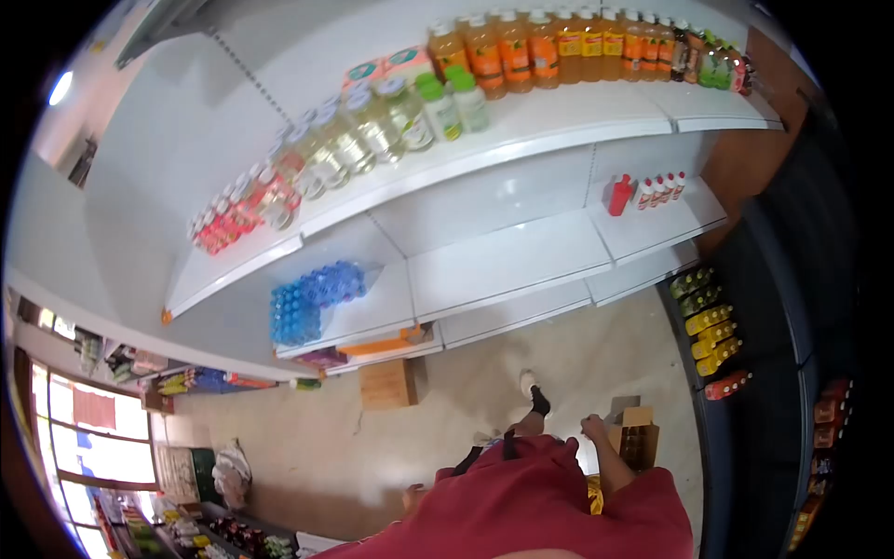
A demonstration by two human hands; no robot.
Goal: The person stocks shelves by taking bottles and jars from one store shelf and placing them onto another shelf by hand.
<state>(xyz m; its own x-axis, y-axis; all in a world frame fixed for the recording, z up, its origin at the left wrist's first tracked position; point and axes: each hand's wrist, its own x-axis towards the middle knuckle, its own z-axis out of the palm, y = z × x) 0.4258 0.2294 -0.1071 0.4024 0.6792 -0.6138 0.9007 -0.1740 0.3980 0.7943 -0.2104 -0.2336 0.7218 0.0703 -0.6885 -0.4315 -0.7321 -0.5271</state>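
My right hand (pixel 593 428) is out in front of the red shirt (pixel 549 503), its fingers curled in. Whether it holds anything is too small to make out. Just right of it an open cardboard box (pixel 649 445) stands on the floor, with dark bottle-like items inside. Something yellow (pixel 594 494) shows beneath my right forearm; its kind is unclear. My left hand (pixel 415 491) hangs low at my other side, partly hidden by the shirt, and its fingers are hard to read. One foot in a light shoe (pixel 529 381) points toward the shelves.
White shelving (pixel 521 252) spans the front, with orange drink bottles (pixel 514 51) and clear bottles (pixel 372 126) on top. Blue bottle packs (pixel 317 293) and red bottles (pixel 620 196) sit lower. A closed carton (pixel 387 385) lies on the floor. Dark shelves (pixel 745 279) line the right.
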